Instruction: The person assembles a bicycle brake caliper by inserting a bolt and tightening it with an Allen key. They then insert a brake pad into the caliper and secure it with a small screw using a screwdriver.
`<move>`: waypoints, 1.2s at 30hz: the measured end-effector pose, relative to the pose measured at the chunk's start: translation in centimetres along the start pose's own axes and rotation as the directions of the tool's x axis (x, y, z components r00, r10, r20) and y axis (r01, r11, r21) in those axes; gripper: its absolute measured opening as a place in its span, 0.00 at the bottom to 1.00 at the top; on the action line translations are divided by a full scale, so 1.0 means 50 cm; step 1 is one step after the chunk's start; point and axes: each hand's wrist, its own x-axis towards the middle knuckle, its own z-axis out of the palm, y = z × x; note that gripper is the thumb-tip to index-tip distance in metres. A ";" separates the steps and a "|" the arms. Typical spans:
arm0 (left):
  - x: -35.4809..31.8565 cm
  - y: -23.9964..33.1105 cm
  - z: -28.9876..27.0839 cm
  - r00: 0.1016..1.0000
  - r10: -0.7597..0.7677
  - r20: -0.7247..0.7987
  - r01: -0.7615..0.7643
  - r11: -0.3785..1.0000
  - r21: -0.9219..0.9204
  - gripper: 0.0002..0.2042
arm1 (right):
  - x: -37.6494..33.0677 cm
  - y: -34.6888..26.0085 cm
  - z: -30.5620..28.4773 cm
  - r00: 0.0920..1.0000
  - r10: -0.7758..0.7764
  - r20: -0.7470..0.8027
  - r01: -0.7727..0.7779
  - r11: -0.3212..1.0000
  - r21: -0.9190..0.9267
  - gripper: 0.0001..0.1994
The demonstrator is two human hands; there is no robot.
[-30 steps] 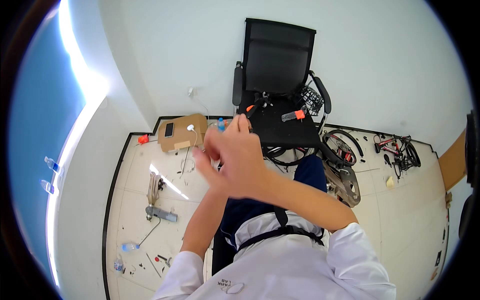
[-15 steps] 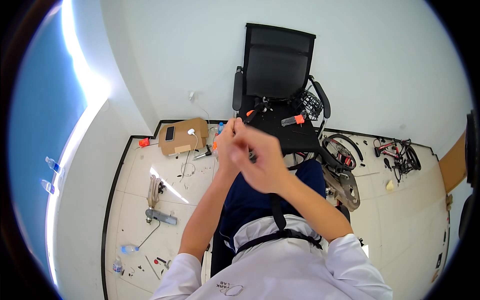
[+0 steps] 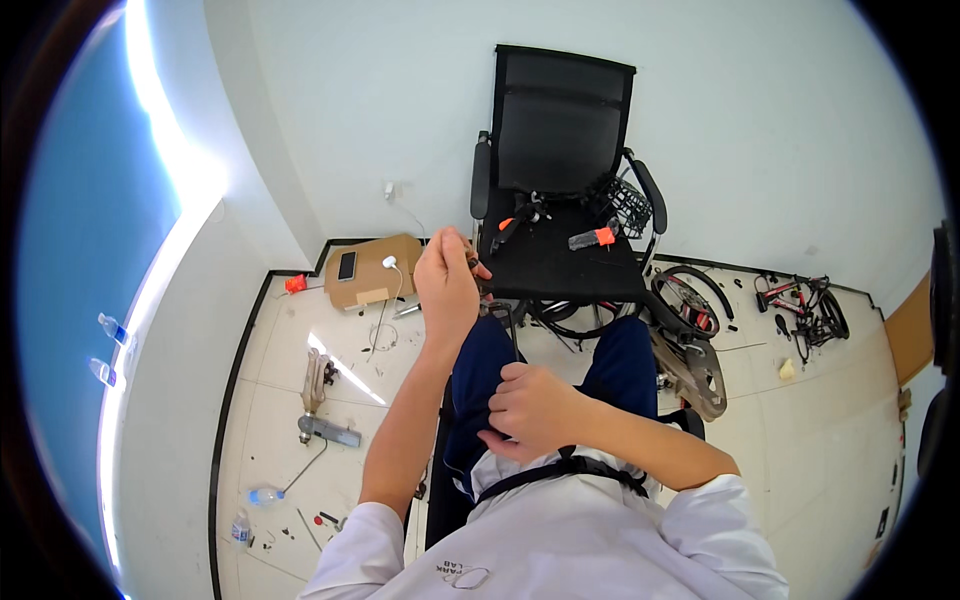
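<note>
Raised in front of the chair, my left hand (image 3: 446, 287) is closed, with its fingers curled round a small dark and reddish piece that they mostly hide. Lower down, over my lap, my right hand (image 3: 533, 411) is wrapped round a thin dark rod (image 3: 515, 342). The rod points up and away from my right fist, and its upper end reaches close below my left hand. Whether it touches the small piece cannot be made out. A gap separates the two hands.
Ahead stands a black office chair (image 3: 562, 120) with a black wire basket (image 3: 627, 208) and a grey-orange tool (image 3: 592, 239) on it. Bicycle wheels (image 3: 690, 302) and a red bicycle frame (image 3: 797, 298) lie right. On the left are cardboard (image 3: 377, 256), a phone (image 3: 347, 265) and bottles (image 3: 265, 496).
My hands were together before the chair, the right one blurred over the left. Now the right has come down toward my lap, and the rod shows between them.
</note>
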 end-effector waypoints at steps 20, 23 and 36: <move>-0.033 -0.015 0.027 0.927 0.335 0.167 -0.365 0.908 0.205 0.14 | 0.016 0.200 -0.011 0.445 0.718 0.535 0.153 -0.650 0.745 0.18; -0.028 -0.031 0.027 0.953 0.285 0.100 -0.299 0.938 0.175 0.15 | 0.054 0.201 -0.038 0.374 0.809 0.454 0.093 -0.520 0.849 0.12; -0.018 -0.044 0.035 0.975 0.223 0.009 -0.218 0.944 0.248 0.15 | 0.137 0.148 -0.050 0.437 0.788 -0.434 -0.429 0.606 0.670 0.13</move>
